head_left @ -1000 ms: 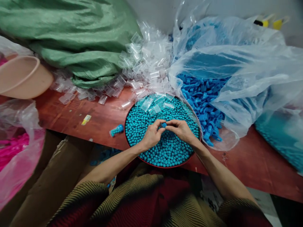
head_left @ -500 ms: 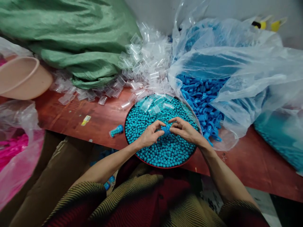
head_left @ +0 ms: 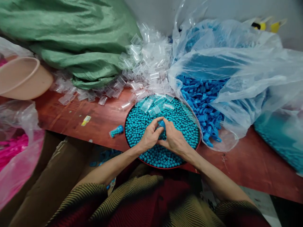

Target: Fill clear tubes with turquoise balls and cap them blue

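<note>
My left hand (head_left: pixel 151 134) is closed, its thumb and forefinger pinching a small rounded blue plastic piece (head_left: pixel 162 123). Against the other side of that piece press the fingers of my right hand (head_left: pixel 174 138), also closed on it. Fingers cover most of the piece, so its full shape is hidden. Both hands are over a round red-rimmed tray (head_left: pixel 126 140) of turquoise beads (head_left: pixel 163 159). Several clear plastic tubes (head_left: pixel 155 110) lie on the beads near the far rim. A bead-filled tube with a blue top (head_left: pixel 116 131) rests on the table left of the tray.
Clear tubes (head_left: pixel 151 66) are heaped behind the tray, beside a green sack (head_left: pixel 94 41). A clear bag (head_left: pixel 236 69) spills blue plastic parts (head_left: pixel 203 101) at right. Left are a beige tub (head_left: pixel 26 78) and pink parts (head_left: pixel 14 146). The table (head_left: pixel 101 121) is red.
My hands have come closer together. The right hand has moved left and turned, so its fingers now close against the blue piece, which sits slightly farther left and higher.
</note>
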Available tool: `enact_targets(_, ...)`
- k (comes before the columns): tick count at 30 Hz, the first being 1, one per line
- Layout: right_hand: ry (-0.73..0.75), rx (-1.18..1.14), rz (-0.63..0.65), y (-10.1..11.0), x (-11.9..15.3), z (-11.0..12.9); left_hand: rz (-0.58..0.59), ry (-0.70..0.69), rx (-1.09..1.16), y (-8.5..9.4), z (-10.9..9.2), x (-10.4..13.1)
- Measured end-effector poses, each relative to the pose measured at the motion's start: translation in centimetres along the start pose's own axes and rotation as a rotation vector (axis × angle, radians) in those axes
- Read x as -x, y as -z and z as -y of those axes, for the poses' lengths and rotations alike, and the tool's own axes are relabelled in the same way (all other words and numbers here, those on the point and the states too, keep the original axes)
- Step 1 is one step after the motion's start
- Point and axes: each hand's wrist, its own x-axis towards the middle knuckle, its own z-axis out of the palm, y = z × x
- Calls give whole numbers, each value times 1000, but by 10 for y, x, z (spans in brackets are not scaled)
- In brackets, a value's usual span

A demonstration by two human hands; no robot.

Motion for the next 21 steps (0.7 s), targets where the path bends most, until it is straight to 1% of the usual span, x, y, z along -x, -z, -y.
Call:
enact_targets(3, 10, -20, -105, -8, 3, 2, 53, 65, 45, 0, 0, 3)
enact_targets(4, 25, -36, -128, -11, 3, 1, 49, 101, 63, -1, 0, 5)
enact_targets(6, 50, -63, -146, -16, 5, 0, -11, 141, 93, -5, 1, 7)
enact_targets(8, 56, -73, -143, -20, 5, -3, -101, 126, 93, -9, 3, 9)
enact_targets(9, 59, -75, -139, -22, 5, -4, -128, 111, 83, -11, 5, 9)
enact_targets(12, 82, -68, -120, -26, 4, -5, -141, 72, 27, -13, 8, 9)
enact_targets(14, 85, -38, -95, -27, 2, -1, -135, 29, -47, -11, 8, 10)
enact_targets(16, 66, 6, -44, -25, 0, 7, -122, -7, -151, -2, 6, 12)
enact_targets(17, 62, 26, -11, -23, -1, 12, -116, -17, -211, 6, 4, 13)
enact_targets(19, 78, 49, 45, -17, -1, 19, -133, -20, -339, 28, 0, 14)
enact_targets(21, 83, 52, 52, -12, 0, 19, -209, 1, -492, 57, -4, 17)
